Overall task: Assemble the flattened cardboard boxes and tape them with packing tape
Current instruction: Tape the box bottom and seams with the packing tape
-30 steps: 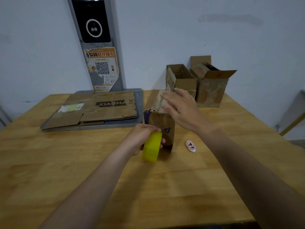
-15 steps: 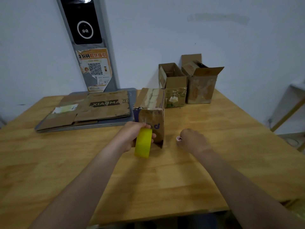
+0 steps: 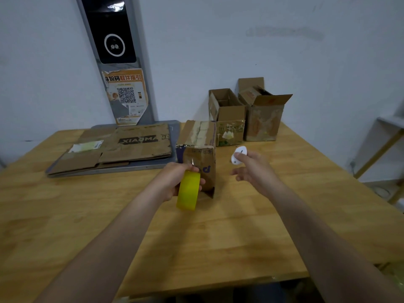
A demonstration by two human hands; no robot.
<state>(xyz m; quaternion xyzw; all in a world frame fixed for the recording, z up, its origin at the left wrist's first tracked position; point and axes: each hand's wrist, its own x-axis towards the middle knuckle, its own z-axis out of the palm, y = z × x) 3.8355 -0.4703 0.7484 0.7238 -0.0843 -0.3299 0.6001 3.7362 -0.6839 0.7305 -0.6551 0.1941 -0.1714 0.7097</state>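
A brown cardboard box [image 3: 200, 149] stands in the middle of the wooden table [image 3: 218, 237], its top seam covered with tape. My left hand [image 3: 175, 182] grips a yellow roll of packing tape [image 3: 188, 190] against the box's near face. My right hand [image 3: 251, 169] is lifted to the right of the box and pinches a small white oval cutter [image 3: 239, 155] between thumb and fingers. A stack of flattened cardboard boxes [image 3: 122, 147] lies at the back left.
Two assembled boxes with open tops, one [image 3: 227, 119] and a taller one [image 3: 262, 117], stand at the back by the wall. The flattened boxes rest on a grey tray [image 3: 140, 167]. A pole with a poster [image 3: 126, 95] rises behind it. A shelf [image 3: 384, 145] stands off the right edge.
My right hand left the box top, dropped to the table, took the white cutter and lifted it. My left hand kept the tape roll against the box.
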